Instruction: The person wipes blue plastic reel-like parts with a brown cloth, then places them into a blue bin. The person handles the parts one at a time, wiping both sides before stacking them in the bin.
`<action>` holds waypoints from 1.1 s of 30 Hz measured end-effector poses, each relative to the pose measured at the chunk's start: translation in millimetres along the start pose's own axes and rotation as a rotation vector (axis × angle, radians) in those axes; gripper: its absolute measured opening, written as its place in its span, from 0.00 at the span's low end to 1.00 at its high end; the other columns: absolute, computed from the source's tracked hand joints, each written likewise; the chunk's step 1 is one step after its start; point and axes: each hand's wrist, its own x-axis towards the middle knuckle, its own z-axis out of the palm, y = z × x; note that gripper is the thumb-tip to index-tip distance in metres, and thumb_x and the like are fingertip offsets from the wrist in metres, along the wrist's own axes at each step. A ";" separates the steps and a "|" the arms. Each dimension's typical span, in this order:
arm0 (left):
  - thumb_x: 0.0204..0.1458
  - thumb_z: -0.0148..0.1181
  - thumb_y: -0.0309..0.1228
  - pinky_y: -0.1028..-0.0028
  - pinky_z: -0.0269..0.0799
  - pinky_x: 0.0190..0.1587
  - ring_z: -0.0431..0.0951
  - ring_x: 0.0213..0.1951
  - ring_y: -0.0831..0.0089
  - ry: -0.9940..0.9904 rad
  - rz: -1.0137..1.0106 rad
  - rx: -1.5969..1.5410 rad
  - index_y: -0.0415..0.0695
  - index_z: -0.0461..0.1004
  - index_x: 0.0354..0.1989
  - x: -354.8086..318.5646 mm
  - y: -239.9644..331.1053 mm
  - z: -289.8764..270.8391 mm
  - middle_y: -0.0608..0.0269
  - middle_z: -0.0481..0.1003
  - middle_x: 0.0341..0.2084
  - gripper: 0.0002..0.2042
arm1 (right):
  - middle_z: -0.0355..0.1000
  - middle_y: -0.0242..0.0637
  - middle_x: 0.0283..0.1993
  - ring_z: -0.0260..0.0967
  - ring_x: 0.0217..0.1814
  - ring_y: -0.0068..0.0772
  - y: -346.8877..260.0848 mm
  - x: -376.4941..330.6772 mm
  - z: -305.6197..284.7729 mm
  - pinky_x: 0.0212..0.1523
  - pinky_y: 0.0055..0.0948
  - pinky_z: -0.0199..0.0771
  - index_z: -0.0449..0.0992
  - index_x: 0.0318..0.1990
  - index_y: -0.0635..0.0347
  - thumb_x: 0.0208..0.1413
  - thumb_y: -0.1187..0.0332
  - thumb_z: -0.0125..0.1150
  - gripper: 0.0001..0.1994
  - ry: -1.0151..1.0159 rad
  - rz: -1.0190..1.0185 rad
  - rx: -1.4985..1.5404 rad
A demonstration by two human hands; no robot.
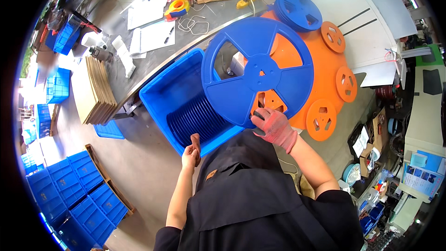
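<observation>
A large blue plastic reel (261, 77) with cut-out windows hangs in front of me, tilted over the orange machine. My right hand (272, 125), in a red work glove, grips its lower rim with fingers at a window. Lower left, my bare left hand (189, 155) is closed around a short brownish-red thing (196, 143) whose kind I cannot make out. It is held by the near wall of a blue plastic bin (160, 81). Inside the bin a row of dark blue reels (197, 120) stands on edge, partly covered by the large reel.
The orange rotary table (320, 60) carries orange discs (346, 83) around its edge and a stack of blue reels (298, 11) at the back. A grey workbench (111, 72) with papers, tape and cardboard (93, 93) lies left. Blue crates (79, 190) stand lower left.
</observation>
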 end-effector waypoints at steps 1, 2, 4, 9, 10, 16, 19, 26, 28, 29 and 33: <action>0.56 0.54 0.25 0.75 0.69 0.48 0.75 0.43 0.74 -0.001 -0.013 -0.063 0.40 0.71 0.51 -2.9 0.6 -4.9 0.63 0.76 0.41 0.14 | 0.67 0.40 0.41 0.69 0.41 0.42 -10.2 3.4 -4.5 0.40 0.37 0.73 0.70 0.36 0.55 0.38 0.58 0.68 0.19 0.003 -0.017 0.006; 0.56 0.53 0.25 0.75 0.69 0.49 0.75 0.44 0.74 0.002 -0.003 -0.066 0.40 0.71 0.51 -3.6 0.6 -9.2 0.63 0.76 0.41 0.14 | 0.68 0.41 0.43 0.70 0.42 0.43 -19.7 7.2 -10.6 0.41 0.37 0.73 0.71 0.37 0.55 0.38 0.58 0.68 0.19 0.006 -0.035 0.011; 0.56 0.53 0.24 0.74 0.69 0.50 0.75 0.45 0.73 0.012 0.016 -0.076 0.40 0.71 0.52 -4.2 2.4 -15.1 0.63 0.76 0.42 0.14 | 0.69 0.43 0.46 0.70 0.45 0.45 -35.5 11.1 -24.5 0.44 0.37 0.73 0.71 0.39 0.56 0.39 0.59 0.68 0.20 0.067 -0.014 0.157; 0.58 0.51 0.24 0.77 0.68 0.50 0.74 0.45 0.75 0.104 0.280 -0.391 0.38 0.68 0.55 -11.3 56.6 -12.9 0.64 0.74 0.43 0.16 | 0.71 0.47 0.48 0.74 0.38 0.34 -47.9 -7.4 -18.9 0.31 0.28 0.70 0.71 0.46 0.64 0.51 0.54 0.58 0.22 0.553 0.277 1.302; 0.59 0.51 0.24 0.77 0.67 0.50 0.73 0.45 0.77 0.105 0.365 -0.482 0.38 0.67 0.56 -13.8 70.2 -17.3 0.64 0.74 0.44 0.16 | 0.72 0.46 0.45 0.73 0.34 0.31 -52.7 -9.7 -17.9 0.27 0.25 0.67 0.71 0.45 0.63 0.54 0.52 0.53 0.21 0.569 0.389 1.465; 0.60 0.49 0.23 0.79 0.64 0.54 0.71 0.51 0.78 0.187 0.564 -0.557 0.37 0.65 0.58 -46.0 171.6 -42.0 0.63 0.72 0.48 0.17 | 0.74 0.46 0.39 0.62 0.17 0.25 -66.3 1.8 -22.9 0.16 0.19 0.54 0.72 0.38 0.59 0.62 0.51 0.39 0.21 0.700 0.723 1.477; 0.60 0.48 0.22 0.82 0.68 0.40 0.73 0.37 0.82 0.165 0.596 -0.586 0.38 0.66 0.57 -54.0 194.0 -34.2 0.66 0.73 0.41 0.16 | 0.73 0.49 0.45 0.58 0.14 0.25 -58.5 3.4 -27.5 0.15 0.20 0.52 0.70 0.37 0.58 0.61 0.55 0.42 0.17 0.640 0.699 1.884; 0.54 0.52 0.22 0.64 0.68 0.55 0.72 0.53 0.57 0.747 1.018 0.294 0.40 0.72 0.51 -81.1 215.2 0.2 0.53 0.72 0.50 0.15 | 0.68 0.49 0.57 0.62 0.18 0.25 -58.9 5.4 -16.1 0.15 0.20 0.54 0.70 0.40 0.61 0.61 0.64 0.42 0.12 0.594 0.590 2.260; 0.51 0.53 0.22 0.63 0.69 0.52 0.73 0.51 0.56 0.622 1.119 0.376 0.41 0.73 0.50 -88.4 218.8 6.4 0.55 0.74 0.48 0.16 | 0.68 0.45 0.57 0.64 0.19 0.26 -65.0 7.1 -12.0 0.15 0.20 0.55 0.70 0.40 0.61 0.61 0.66 0.43 0.10 0.552 0.592 2.182; 0.49 0.53 0.20 0.62 0.69 0.52 0.74 0.49 0.56 0.543 1.204 0.368 0.41 0.73 0.49 -97.3 222.0 17.1 0.54 0.75 0.45 0.17 | 0.67 0.46 0.58 0.62 0.20 0.24 -70.1 9.5 -8.6 0.16 0.19 0.55 0.69 0.42 0.60 0.61 0.68 0.43 0.09 0.509 0.565 2.224; 0.46 0.53 0.23 0.64 0.70 0.47 0.76 0.48 0.60 0.378 1.407 0.512 0.42 0.74 0.47 -141.5 228.4 60.1 0.54 0.76 0.43 0.17 | 0.64 0.45 0.61 0.56 0.22 0.20 -76.7 5.9 7.4 0.22 0.17 0.55 0.66 0.50 0.58 0.59 0.74 0.46 0.12 0.371 0.486 1.801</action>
